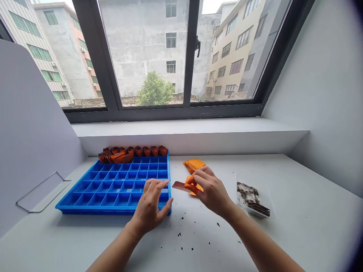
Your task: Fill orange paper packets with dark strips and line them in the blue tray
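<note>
Facing the window (190,56), white table (297,196) with blue tray (113,210), dark crumbs (192,249).

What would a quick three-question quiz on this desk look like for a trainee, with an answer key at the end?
1. Which hand holds the thin reddish piece?
2. True or false: the orange-and-dark stacks in the blue tray are at its far side.
3. Where does the clear container with dark pieces stand?
A) Left of the blue tray
B) Inside the blue tray
C) Right of the right hand

Key: 1. The right hand; 2. True; 3. C
</note>
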Demonstrator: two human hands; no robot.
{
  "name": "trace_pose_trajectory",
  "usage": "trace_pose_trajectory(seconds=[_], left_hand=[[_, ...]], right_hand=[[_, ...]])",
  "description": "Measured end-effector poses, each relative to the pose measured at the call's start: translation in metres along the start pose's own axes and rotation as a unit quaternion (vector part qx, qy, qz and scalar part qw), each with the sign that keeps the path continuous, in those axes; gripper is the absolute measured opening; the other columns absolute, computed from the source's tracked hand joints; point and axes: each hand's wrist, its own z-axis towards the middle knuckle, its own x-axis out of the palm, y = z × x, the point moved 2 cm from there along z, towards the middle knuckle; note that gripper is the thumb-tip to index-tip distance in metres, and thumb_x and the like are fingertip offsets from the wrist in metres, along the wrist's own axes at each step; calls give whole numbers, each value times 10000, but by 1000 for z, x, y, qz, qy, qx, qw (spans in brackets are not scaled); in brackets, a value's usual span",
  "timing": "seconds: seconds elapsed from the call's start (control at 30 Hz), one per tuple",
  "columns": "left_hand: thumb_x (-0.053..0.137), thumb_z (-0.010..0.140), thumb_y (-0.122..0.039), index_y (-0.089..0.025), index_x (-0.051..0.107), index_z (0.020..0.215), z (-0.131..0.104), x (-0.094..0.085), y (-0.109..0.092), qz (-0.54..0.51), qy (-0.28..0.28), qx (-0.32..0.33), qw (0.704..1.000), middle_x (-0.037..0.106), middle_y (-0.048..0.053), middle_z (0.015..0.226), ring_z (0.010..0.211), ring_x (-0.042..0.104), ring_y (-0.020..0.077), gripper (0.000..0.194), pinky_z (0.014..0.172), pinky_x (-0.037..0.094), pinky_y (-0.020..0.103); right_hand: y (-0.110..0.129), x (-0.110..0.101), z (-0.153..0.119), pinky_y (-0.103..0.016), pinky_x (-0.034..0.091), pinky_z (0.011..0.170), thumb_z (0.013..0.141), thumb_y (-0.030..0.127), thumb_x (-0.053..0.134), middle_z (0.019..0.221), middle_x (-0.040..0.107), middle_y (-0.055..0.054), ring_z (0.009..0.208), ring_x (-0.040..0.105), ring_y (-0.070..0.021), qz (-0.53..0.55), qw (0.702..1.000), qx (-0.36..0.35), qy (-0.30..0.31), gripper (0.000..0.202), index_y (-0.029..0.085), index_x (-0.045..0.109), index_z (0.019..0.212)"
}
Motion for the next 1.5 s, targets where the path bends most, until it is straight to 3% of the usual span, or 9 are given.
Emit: trace_pose_trajectory(seconds=[0.1, 0.3, 0.5, 0.63, 0.8, 0.93, 1.13, 1.3, 1.5], left_hand=[[729, 984, -219, -232, 512, 1548, 2, -3, -9, -42, 1, 21, 999, 682, 142, 1300, 1190, 621, 309, 604, 1002, 594, 484], [725, 1011, -126, -286, 760, 1084, 4, -5, -10, -126, -44, 68, 989, 792, 20, 931, 1046, 667, 262, 179, 985, 574, 452], [780, 1018, -288, -243, 777, 869, 3, 0, -5, -293, -73, -76, 950, 797, 13, 824, 885, 688, 226, 155, 1016, 560, 498], [831, 970, -410, -244, 827, 835, 1, 2, -7, -325, -74, -125, 935, 757, 63, 908, 934, 675, 240, 214, 852, 597, 416], [824, 976, -402, -259, 831, 820, 3, -2, -13, -268, -35, -95, 958, 747, 69, 913, 930, 658, 243, 212, 834, 574, 410], [848, 957, -337, -291, 841, 983, 6, -6, -19, -201, -22, -41, 979, 760, 64, 964, 984, 643, 258, 54, 879, 571, 427], [845, 951, -308, -275, 812, 1080, 3, 0, -21, -199, 3, -23, 980, 769, 82, 1030, 1054, 670, 281, 137, 949, 598, 481], [790, 985, -279, -222, 788, 1074, 0, 8, -22, -291, 73, -51, 953, 769, 85, 967, 850, 715, 203, 106, 664, 603, 291], [757, 1000, -268, -227, 809, 1092, 0, 8, -23, -257, 77, -48, 962, 797, 101, 1001, 882, 752, 221, 114, 663, 621, 291]], right_hand=[[18, 5, -1, -332, 510, 700, 1080, 391, 654, 889, 716, -70, 953, 586, -239, 94, 995, -39, 10, 268, 222, 682, 874], [33, 10, -4, -373, 526, 744, 1013, 515, 726, 832, 668, -58, 897, 565, -234, 227, 973, -33, -1, 318, 241, 705, 853], [24, 13, -4, -317, 535, 669, 930, 501, 841, 994, 667, -58, 880, 615, -196, 356, 933, 47, 0, 277, 273, 808, 1085], [27, 19, -6, -312, 551, 698, 995, 423, 783, 953, 659, -50, 849, 606, -175, 405, 912, 59, 22, 177, 252, 814, 963], [31, 16, -5, -296, 507, 642, 1014, 393, 757, 893, 625, -41, 798, 564, -165, 390, 920, 38, 24, 207, 230, 765, 887], [28, 14, -5, -277, 476, 602, 984, 416, 792, 898, 617, -42, 786, 547, -160, 369, 928, 11, 45, 236, 219, 730, 870], [24, 17, -5, -258, 419, 568, 947, 479, 823, 848, 562, -15, 744, 503, -145, 381, 922, 22, 67, 369, 207, 640, 776], [24, 22, -8, -259, 398, 606, 936, 427, 831, 808, 527, 9, 729, 473, -137, 351, 933, 0, 83, 412, 209, 552, 724], [23, 24, -9, -266, 360, 603, 949, 516, 798, 772, 547, 7, 698, 461, -141, 287, 955, -9, 73, 471, 218, 522, 710]])
